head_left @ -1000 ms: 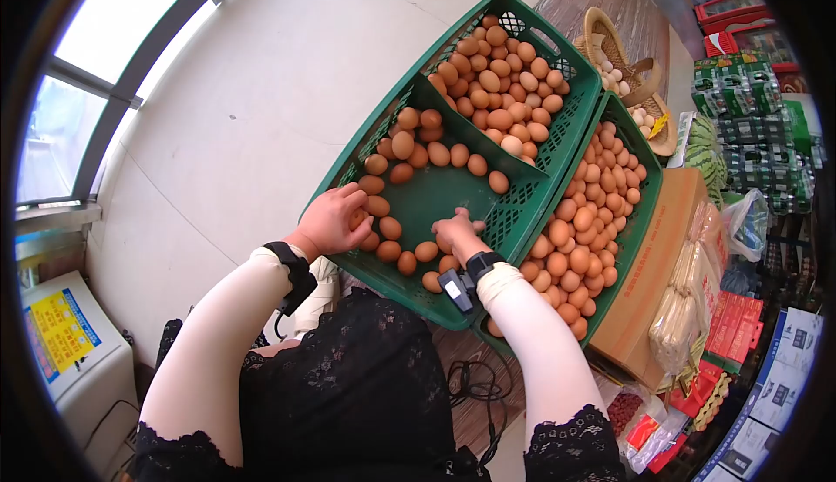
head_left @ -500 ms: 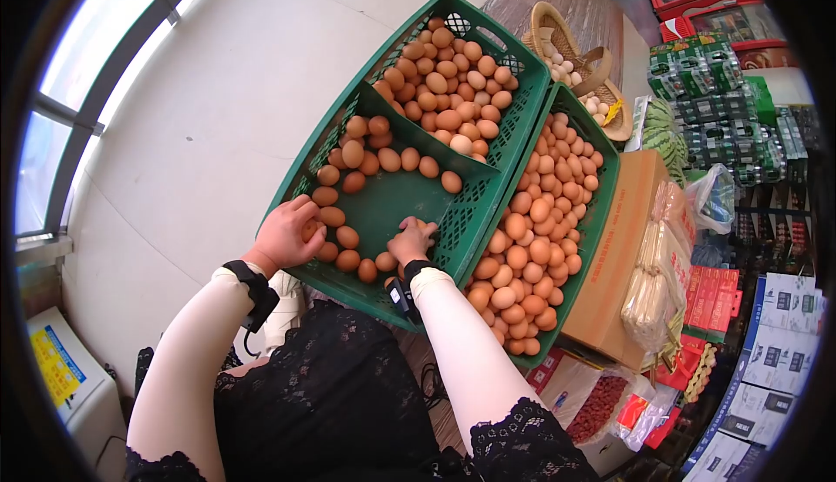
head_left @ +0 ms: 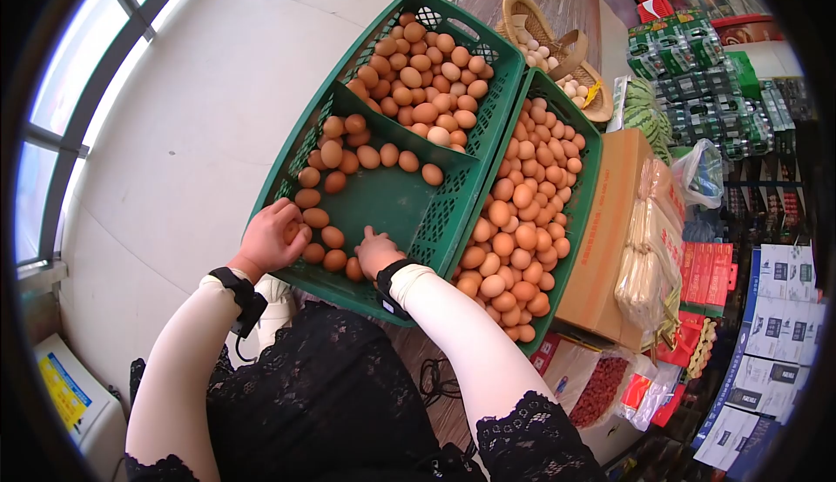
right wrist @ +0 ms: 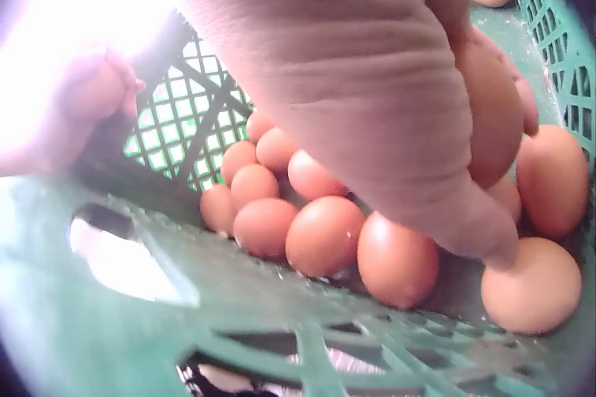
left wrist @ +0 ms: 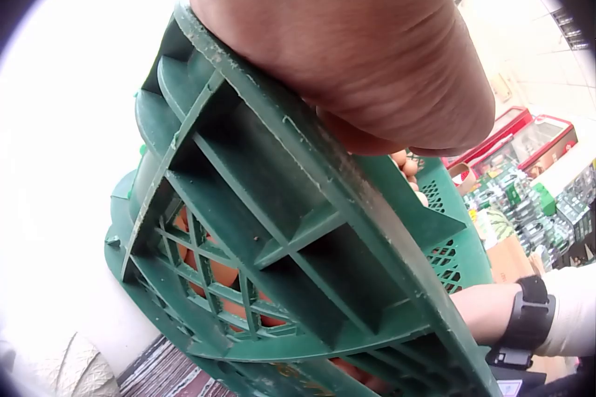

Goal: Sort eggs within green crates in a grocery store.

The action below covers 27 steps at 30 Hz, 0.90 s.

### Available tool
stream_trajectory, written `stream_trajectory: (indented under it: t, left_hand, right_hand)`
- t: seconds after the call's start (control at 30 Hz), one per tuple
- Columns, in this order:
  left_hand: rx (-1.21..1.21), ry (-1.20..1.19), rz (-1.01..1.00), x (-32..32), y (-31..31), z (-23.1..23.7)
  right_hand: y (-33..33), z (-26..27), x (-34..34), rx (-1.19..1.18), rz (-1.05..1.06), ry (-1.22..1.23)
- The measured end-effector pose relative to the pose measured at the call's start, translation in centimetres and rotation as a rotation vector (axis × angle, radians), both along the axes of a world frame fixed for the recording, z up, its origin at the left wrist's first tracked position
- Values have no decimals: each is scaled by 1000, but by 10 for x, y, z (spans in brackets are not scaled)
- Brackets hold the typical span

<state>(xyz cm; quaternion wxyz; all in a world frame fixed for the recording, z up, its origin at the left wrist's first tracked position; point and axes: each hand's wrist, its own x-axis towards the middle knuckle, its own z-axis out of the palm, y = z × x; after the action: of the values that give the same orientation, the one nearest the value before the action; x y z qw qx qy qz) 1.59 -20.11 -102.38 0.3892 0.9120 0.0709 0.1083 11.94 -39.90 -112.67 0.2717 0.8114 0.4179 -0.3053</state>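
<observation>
Left hand (head_left: 268, 236) and right hand (head_left: 377, 252) curl round eggs (right wrist: 491, 116).

A wicker basket (head_left: 596, 114) sits near a striped watermelon (head_left: 644, 118), with shrink-wrapped green packs (head_left: 677, 51) beyond. Plastic-wrapped pale bundles (head_left: 643, 269) lie against a brown cardboard box (head_left: 601, 234), beside red boxes (head_left: 707, 275). Farther right are blue-and-white cartons (head_left: 778, 334). A black cable (head_left: 438, 384) lies looped on a wood-patterned surface (head_left: 448, 421). At left, a white cabinet (head_left: 97, 434) bears a yellow-and-blue label (head_left: 65, 395) below the grey window frame (head_left: 74, 144).
</observation>
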Motion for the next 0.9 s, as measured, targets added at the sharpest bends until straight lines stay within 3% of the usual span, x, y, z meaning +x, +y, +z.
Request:
stream_trajectory:
  t: [0.13, 0.37, 0.47, 0.53, 0.6, 0.67, 0.77, 0.87, 0.9]
  left_hand:
    - [-8, 5, 6, 1, 0, 2]
    - [1, 38, -4, 2, 0, 2]
    - [0, 48, -15, 1, 0, 4]
    - [-2, 49, -19, 2, 1, 1]
    - [3, 24, -21, 1, 1, -5]
    - [0, 24, -27, 0, 1, -5]
    - [0, 27, -31, 1, 1, -2]
    - [4, 39, -28, 2, 2, -1]
    - [-3, 58, -32, 1, 1, -1]
  right_hand:
    - [0, 0, -1, -71, 180, -63]
    - [-1, 17, 7, -60, 161, -138]
    - [-11, 115, 45, 508, -289, 378]
    - [-37, 144, 80, 886, -418, 452]
    - [-60, 224, 125, 908, -894, 728]
    - [-104, 237, 173, 1196, -1002, 584]
    - [-152, 239, 230, 1097, -1234, 184]
    - [-204, 160, 284, 930, -1174, -34]
    - [-199, 159, 282, 862, -1124, -121]
